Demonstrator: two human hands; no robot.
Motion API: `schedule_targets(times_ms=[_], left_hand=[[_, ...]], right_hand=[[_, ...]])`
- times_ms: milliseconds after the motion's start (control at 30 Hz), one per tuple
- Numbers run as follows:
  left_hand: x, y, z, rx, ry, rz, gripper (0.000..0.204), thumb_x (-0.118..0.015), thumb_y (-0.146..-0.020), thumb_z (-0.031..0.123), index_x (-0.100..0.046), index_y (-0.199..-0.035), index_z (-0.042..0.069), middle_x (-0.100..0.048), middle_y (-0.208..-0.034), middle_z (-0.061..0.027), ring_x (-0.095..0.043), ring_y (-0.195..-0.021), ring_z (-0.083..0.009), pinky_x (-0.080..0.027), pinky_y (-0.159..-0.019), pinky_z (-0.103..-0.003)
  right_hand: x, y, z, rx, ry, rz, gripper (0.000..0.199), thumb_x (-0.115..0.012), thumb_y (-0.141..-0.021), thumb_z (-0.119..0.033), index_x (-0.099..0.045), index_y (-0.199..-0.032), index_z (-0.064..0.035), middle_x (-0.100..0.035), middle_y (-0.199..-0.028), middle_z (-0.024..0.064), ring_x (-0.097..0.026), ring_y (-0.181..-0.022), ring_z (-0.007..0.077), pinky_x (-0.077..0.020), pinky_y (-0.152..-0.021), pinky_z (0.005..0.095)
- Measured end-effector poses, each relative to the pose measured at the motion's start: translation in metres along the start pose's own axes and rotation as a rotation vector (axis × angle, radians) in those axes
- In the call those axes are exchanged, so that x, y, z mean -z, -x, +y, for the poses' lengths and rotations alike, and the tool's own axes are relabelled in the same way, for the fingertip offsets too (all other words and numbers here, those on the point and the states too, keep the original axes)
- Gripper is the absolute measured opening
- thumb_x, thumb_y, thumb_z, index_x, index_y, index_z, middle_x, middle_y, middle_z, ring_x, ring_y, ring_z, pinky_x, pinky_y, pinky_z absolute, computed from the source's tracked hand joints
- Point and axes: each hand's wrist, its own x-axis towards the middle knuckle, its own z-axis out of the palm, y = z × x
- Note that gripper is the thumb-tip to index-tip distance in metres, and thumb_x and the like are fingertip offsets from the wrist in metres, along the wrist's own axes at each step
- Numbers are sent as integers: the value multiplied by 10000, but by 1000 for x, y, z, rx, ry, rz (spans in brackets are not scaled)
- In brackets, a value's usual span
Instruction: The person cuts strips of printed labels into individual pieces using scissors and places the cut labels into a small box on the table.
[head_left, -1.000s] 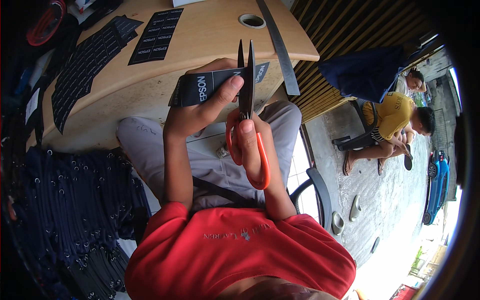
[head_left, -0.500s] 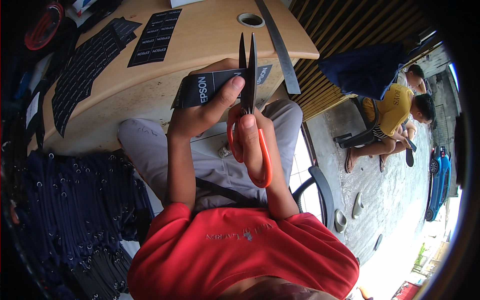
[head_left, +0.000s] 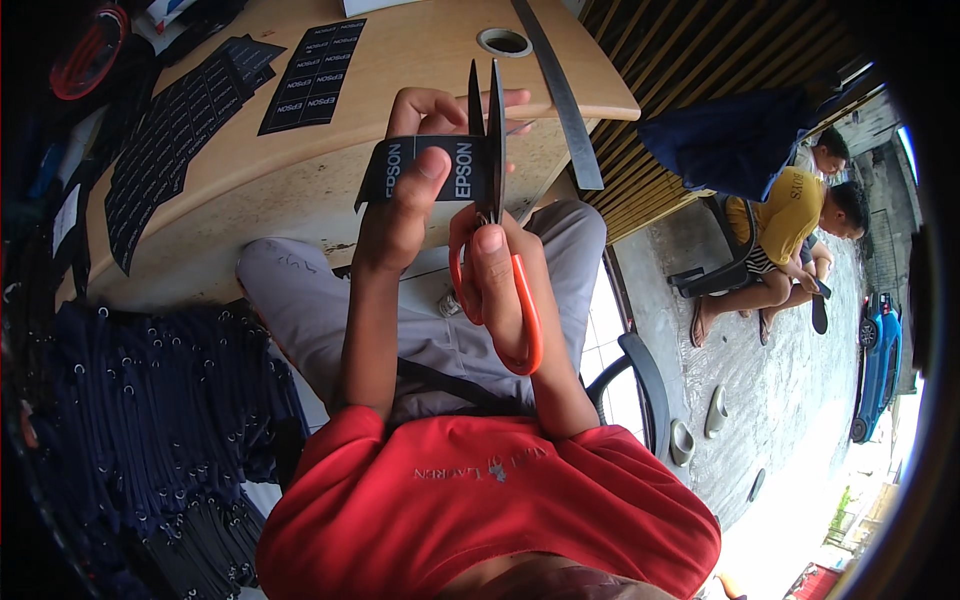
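landmark: light wooden desk [head_left: 400,110] | on it, left: black printed label sheets [head_left: 315,75] | on it, right: long grey metal ruler [head_left: 560,100], overhanging the edge | before the desk edge: left hand [head_left: 405,205] holding black label strip [head_left: 425,170] | just right: right hand [head_left: 495,275] in orange-handled scissors [head_left: 495,210] | left, below desk: dark fabric pile [head_left: 140,400]

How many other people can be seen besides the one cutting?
2, both at the far right on the concrete floor: one person in a yellow shirt sitting bent forward, and a second person just behind, mostly hidden by a dark blue cloth. Others may be out of view.
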Motion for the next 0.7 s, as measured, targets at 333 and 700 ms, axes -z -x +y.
schedule_targets(times_ms=[333, 700], left_hand=[[-18, -5, 10, 191, 222, 111, 668, -279, -968, 486, -376, -1381, -30, -512, -1278, -336, -563, -1148, -414, -465, -924, -432], [-17, -7, 6, 249, 281, 247, 626, -244, -976, 389, -381, -1351, -93, -533, -1245, -326, -564, -1147, -395, -416, -1035, -410]], right_hand=[[-6, -9, 3, -6, 45, 15, 428, -468, -985, -348, -566, -939, 67, -532, -574, 198, -541, -516, 296, -413, -538, 377], [-13, -23, 8, -46, 90, 57, 505, -417, -1009, -375, -591, -1007, 99, -577, -595, 256, -637, -602, 392, -475, -588, 418]])
